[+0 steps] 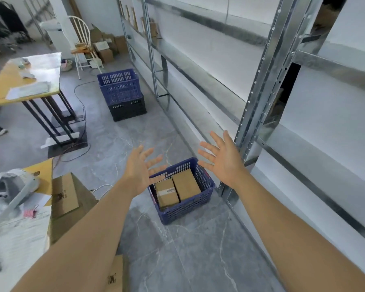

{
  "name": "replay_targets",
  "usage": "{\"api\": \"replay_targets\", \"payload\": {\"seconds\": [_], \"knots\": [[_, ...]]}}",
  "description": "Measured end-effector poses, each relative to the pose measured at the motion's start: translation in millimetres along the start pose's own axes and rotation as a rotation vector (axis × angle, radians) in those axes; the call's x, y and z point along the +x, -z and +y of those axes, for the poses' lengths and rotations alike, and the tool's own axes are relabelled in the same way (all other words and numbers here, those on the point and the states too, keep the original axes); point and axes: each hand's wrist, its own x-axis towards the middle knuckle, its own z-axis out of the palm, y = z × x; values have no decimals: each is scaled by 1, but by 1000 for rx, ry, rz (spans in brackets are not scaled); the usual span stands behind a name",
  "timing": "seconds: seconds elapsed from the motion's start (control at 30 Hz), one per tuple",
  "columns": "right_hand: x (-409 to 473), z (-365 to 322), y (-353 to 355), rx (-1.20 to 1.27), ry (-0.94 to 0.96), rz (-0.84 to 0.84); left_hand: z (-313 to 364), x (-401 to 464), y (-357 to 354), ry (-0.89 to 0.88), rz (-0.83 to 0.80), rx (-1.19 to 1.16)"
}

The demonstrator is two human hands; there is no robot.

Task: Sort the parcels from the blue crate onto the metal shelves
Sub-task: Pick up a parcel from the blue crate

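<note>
Both hands are reaching out over the crate, fingers spread and holding nothing.
Left hand [140, 167] and right hand [223, 157] are hovering above the blue crate [188, 205] on the floor beside the metal shelves [251, 98]; two parcels [177, 189] are lying inside, below the fingertips.

Grey marbled floor [183, 256]. Wooden-topped table [13, 81] on dark legs at left, papers on it. White spindle-back chair [82, 45] and cardboard boxes [105, 49] stand against the pale far wall.

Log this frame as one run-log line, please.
left hand open, empty | right hand open, empty | blue crate on floor, two parcels inside | metal shelves right
</note>
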Motion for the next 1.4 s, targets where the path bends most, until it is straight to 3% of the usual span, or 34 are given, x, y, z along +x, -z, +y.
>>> {"api": "replay_targets", "payload": {"seconds": [0.83, 1.07, 1.4], "knots": [[329, 67, -64, -262, -371, -66, 24, 295, 77, 198, 165, -11], [413, 137, -48, -282, -508, -76, -13, 367, 107, 284, 213, -3], [520, 314, 33, -238, -644, -28, -155, 496, 135, 436, 274, 79]]}}
